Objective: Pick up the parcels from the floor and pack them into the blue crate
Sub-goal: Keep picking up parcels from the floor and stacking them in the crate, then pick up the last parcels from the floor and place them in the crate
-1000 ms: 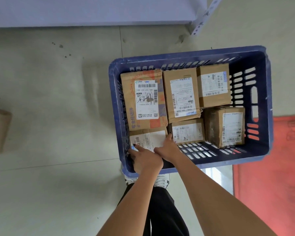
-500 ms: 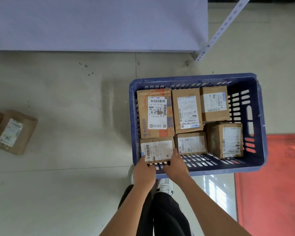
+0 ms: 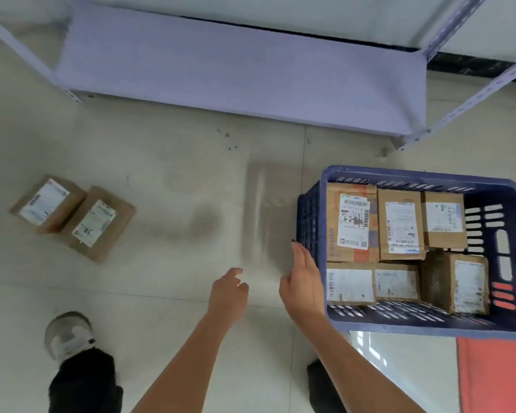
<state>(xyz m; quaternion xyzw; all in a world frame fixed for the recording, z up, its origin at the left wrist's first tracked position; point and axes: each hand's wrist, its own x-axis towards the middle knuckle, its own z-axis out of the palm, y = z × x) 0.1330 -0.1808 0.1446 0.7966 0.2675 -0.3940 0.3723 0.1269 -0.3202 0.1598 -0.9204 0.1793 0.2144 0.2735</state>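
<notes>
Two parcels (image 3: 72,217) lie overlapping at the frame's left, well away from the blue crate (image 3: 423,326). My left hand (image 3: 228,289) and right hand (image 3: 303,286) are loosely open and empty. Grabbing both parcels together, I might drop one.

Crate (image 3: 423,326) right rim cut by frame edge; parcel labels (image 3: 353,222) too blurred to read.

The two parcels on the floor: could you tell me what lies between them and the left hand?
Only bare floor separates the parcels from the left hand, seen from the head camera.
</notes>
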